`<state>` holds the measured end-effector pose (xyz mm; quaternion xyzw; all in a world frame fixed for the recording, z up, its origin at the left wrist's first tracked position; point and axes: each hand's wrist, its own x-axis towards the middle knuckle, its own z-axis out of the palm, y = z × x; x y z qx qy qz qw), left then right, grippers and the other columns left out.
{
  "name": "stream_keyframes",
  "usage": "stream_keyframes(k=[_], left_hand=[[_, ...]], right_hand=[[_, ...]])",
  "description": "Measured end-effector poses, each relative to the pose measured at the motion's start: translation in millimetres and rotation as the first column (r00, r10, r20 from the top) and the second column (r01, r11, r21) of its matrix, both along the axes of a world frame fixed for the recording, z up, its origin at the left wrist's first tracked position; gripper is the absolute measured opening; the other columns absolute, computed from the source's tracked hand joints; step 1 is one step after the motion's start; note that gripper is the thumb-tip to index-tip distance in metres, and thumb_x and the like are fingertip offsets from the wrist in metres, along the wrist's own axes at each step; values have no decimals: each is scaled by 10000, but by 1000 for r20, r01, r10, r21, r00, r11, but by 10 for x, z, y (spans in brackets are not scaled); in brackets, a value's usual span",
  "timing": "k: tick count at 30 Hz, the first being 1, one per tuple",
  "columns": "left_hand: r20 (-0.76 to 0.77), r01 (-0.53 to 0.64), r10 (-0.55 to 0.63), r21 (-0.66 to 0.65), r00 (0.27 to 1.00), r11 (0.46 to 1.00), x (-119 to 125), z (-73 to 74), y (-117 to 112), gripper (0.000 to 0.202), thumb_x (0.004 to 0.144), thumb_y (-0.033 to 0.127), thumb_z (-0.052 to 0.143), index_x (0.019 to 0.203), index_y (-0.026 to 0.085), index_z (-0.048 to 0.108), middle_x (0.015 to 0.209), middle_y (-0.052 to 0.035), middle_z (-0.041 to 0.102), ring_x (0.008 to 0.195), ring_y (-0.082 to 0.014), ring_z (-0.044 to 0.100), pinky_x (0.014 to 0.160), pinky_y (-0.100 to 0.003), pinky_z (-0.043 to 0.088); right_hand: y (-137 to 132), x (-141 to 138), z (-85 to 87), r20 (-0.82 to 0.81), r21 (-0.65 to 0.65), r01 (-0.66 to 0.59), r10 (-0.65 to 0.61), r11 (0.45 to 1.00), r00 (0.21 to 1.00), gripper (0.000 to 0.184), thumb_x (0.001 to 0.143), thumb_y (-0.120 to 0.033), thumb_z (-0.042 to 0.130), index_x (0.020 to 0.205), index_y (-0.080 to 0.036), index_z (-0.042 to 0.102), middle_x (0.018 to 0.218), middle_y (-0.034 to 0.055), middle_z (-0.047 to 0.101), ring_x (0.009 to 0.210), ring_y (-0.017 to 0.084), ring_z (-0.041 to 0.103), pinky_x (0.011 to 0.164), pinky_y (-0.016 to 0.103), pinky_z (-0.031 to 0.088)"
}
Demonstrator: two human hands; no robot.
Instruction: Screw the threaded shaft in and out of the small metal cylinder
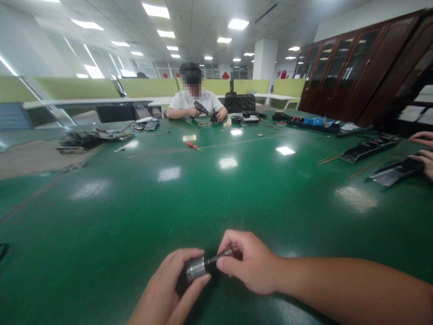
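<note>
A silver-and-black cylindrical part (pixel 196 269) is held between both hands, low over the green table. It has a wide silver body, a black neck and a narrow metal tip at its right end. My left hand (pixel 171 282) closes around the wide body, thumb below and fingers above. With thumb and fingers my right hand (pixel 248 262) pinches the narrow end. The part lies tilted, its thin end higher and to the right. Its exact kind cannot be made out.
The green table (pixel 142 212) reflects ceiling lights. A red screwdriver (pixel 194 146) lies towards the far side. Across sits a person (pixel 194 99) holding a power drill (pixel 201 107). At right, another person's hands (pixel 426 160) touch a dark metal housing (pixel 395 171). Cluttered parts (pixel 91 137) lie far left.
</note>
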<state>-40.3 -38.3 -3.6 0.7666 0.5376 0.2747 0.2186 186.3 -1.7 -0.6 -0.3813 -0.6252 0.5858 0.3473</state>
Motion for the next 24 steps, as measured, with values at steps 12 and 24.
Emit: stream_keyframes(k=[12,24], left_hand=[[29,-44,42,65,999,997,39,47,-2,330,892,517,637,1115,274,643,1052,-38,742,940,-239,717,859,-294,589],[75,-93,89,48,993,995,71,68,-21,367,883,567,628,1081,261,668,1027,-41,746,919,-240,710,875,-303,572]], right_hand=[[11,2,-26,-27,-10,7,-7,1000,1000,108,796,-225,648,810,-184,549,600,-61,502,539,98,442,532,226,351],[11,-1,-24,-21,-11,23,-24,1000,1000,89,792,-199,638,810,-182,553,577,-67,492,527,100,438,530,227,356]])
